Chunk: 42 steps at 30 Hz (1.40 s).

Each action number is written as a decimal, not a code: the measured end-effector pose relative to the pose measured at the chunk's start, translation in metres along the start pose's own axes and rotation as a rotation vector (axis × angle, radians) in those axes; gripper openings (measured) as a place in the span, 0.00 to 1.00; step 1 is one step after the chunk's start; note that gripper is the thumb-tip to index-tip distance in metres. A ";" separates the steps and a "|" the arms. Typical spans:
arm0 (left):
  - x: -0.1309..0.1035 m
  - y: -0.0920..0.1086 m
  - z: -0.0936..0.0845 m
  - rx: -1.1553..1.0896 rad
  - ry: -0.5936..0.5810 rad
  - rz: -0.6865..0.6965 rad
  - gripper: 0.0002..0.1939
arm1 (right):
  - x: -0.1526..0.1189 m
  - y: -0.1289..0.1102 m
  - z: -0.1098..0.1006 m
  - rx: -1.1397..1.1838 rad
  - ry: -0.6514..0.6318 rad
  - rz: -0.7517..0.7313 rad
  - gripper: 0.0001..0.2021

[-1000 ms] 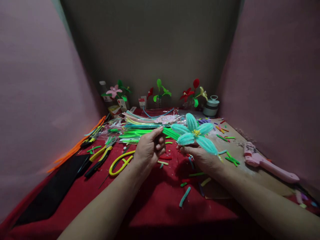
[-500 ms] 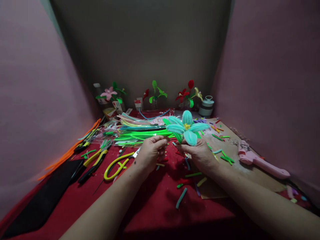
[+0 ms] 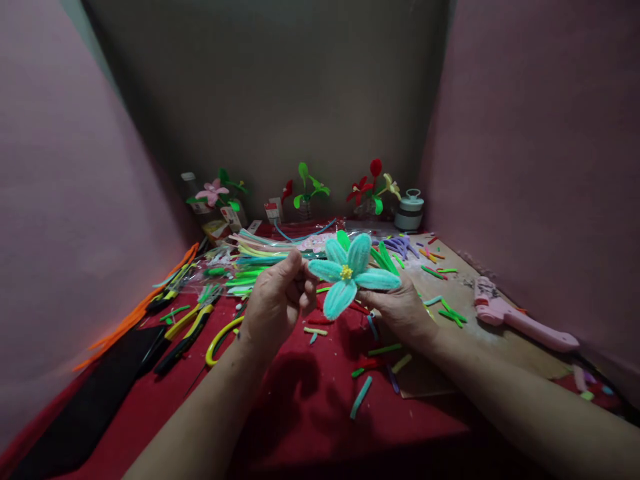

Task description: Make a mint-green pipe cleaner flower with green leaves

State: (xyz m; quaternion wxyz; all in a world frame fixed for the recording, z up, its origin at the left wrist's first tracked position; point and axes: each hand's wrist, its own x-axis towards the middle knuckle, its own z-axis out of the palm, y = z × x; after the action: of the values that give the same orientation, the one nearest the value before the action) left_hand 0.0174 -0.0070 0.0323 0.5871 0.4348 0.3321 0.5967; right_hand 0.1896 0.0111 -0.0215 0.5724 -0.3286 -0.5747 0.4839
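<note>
Head view: a tabletop with a red cloth, seen past two bare forearms.
Turquoise flower: five fuzzy petals around a yellow centre, raised above the cloth between the hands, its face towards the camera.
Green leaves: behind the flower, on its right; one more green tip shows above the petals.
Right hand: closed on the flower from behind and below, fingers partly hidden by the lowest right petal; the exact grip cannot be seen.
Left hand: fingers curled, thumb raised, right by the tip of the leftmost petal; whether they pinch it, I cannot tell.
Fuzzy stems: green, yellow, pink and blue lengths lying beyond the left hand, partly in clear plastic.
Left side: yellow-and-black pliers, a yellow handle loop partly behind the left forearm, orange strands and a flat black object.
Right side: a pink tool on a brown board, with short coloured offcuts around.
Back row: pink flower, red flower, pale yellow flower and lidded jar.
</note>
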 end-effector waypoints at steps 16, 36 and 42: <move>0.000 0.000 -0.005 -0.028 -0.167 -0.443 0.24 | -0.004 0.005 0.001 -0.088 -0.025 0.036 0.07; -0.011 0.022 -0.009 0.169 -0.365 -0.377 0.13 | -0.007 0.000 0.000 0.236 -0.336 0.298 0.12; -0.016 0.008 0.004 -0.172 -0.350 -0.489 0.07 | -0.006 -0.005 0.000 0.144 -0.152 0.210 0.12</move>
State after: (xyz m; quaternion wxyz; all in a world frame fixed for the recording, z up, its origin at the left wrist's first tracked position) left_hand 0.0164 -0.0237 0.0387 0.7962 0.3869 0.2688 0.3797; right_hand 0.1913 0.0037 -0.0194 0.4957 -0.3074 -0.5426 0.6044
